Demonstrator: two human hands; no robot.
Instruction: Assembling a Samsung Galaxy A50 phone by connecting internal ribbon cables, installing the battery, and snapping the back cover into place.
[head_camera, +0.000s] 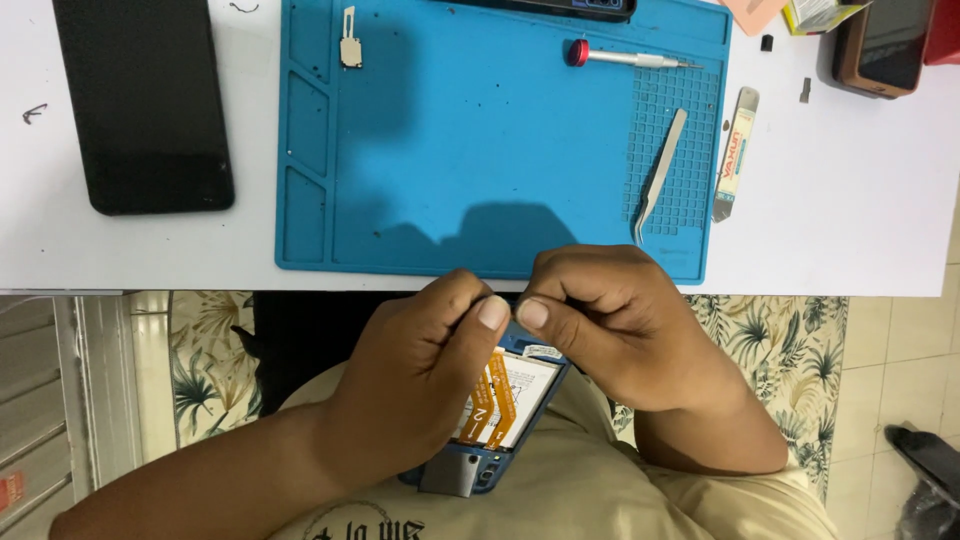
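Note:
An opened blue phone (510, 400) with its back off, showing a white battery and orange flex cables, is held over my lap below the table edge. My left hand (420, 370) wraps around its left side, thumb at the phone's top edge. My right hand (620, 320) pinches at the same top edge, thumb tip touching the left thumb. What sits between the thumbs is hidden.
A blue repair mat (480, 150) lies on the white table (850, 200). On it are a red-capped screwdriver (630, 57), metal tweezers (660, 175) and a small metal part (349, 45). A pry tool (735, 155) is to the right, and a black phone panel (145, 100) on the left.

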